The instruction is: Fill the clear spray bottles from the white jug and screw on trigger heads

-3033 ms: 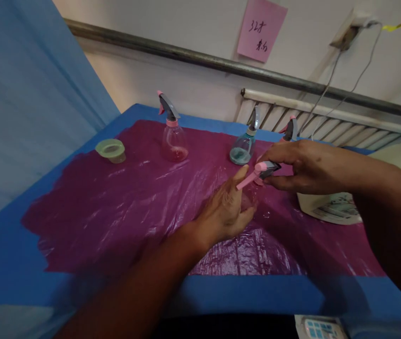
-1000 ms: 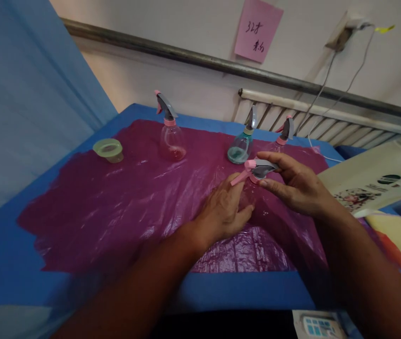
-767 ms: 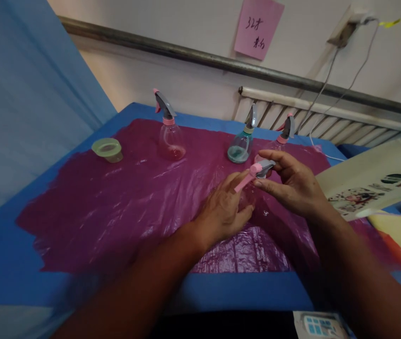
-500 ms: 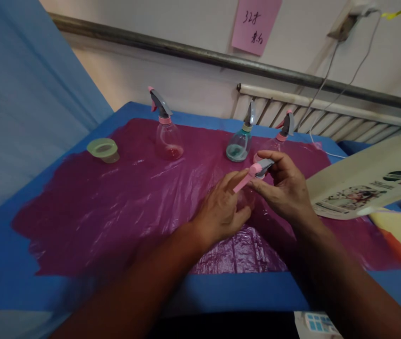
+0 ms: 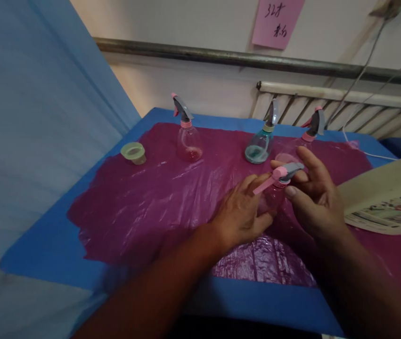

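Observation:
A clear spray bottle with a pink-and-grey spray head (image 5: 280,175) stands in front of me, its nozzle end pointing to the lower left. My left hand (image 5: 244,209) is wrapped round its body, which is mostly hidden behind the fingers. At the collar, my right hand (image 5: 315,197) has its thumb and fingers apart beside the spray head, not gripping it. Behind are a spray bottle with pink liquid (image 5: 190,146), a teal spray bottle (image 5: 258,147) and another pink-collared spray bottle (image 5: 308,137), partly hidden by my right hand.
A maroon plastic sheet (image 5: 143,197) covers much of the blue table (image 5: 41,249). A pale green funnel-like cup (image 5: 134,153) lies at left. A large cream jug (image 5: 391,202) is close to my right forearm. The radiator (image 5: 327,101) and metal pipe (image 5: 200,54) run along the wall.
My right hand's fingers have spread from their pinch on the spray head. The spray head has turned slightly. The camera view has shifted left, so everything appears further right.

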A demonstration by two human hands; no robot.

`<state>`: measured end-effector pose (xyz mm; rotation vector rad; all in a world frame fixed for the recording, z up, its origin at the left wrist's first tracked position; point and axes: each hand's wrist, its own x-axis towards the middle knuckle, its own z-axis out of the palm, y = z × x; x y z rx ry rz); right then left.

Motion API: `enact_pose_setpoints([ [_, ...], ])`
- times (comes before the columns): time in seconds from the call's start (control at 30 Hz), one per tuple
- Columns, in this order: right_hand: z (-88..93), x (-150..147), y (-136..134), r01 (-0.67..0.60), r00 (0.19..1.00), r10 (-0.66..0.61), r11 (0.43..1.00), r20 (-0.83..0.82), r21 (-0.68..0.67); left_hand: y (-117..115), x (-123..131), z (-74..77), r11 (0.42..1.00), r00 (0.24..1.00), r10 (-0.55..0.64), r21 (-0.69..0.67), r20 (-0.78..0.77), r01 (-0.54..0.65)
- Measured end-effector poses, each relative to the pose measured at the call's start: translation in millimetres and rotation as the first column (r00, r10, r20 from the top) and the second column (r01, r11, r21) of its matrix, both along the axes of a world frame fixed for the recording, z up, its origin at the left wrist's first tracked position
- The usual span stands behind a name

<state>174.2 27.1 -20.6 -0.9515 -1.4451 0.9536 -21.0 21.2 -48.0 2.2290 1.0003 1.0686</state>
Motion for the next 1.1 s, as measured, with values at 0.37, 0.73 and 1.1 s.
enact_pose_setpoints([
  [0.37, -5.1, -7, 11, 0.097, 0.995, -0.097, 0.994, -0.002, 0.043, -2, -1, -1.0, 0.996, 0.997, 0.058, -0.064, -0.053, -0.061],
  [0.73, -15.6, -16, 10, 0.045, 0.998, -0.039, 0.994, -0.054, 0.102, 3, -3, 3.5, 0.998, 1.000, 0.013, -0.063, -0.015, -0.014],
  [1.1, -17.1, -7, 16, 0.074, 0.990, -0.067, 0.996, -0.122, 0.057, 3, -2, 1.4, 0.998, 0.999, 0.041, -0.038, -0.024, -0.042],
])
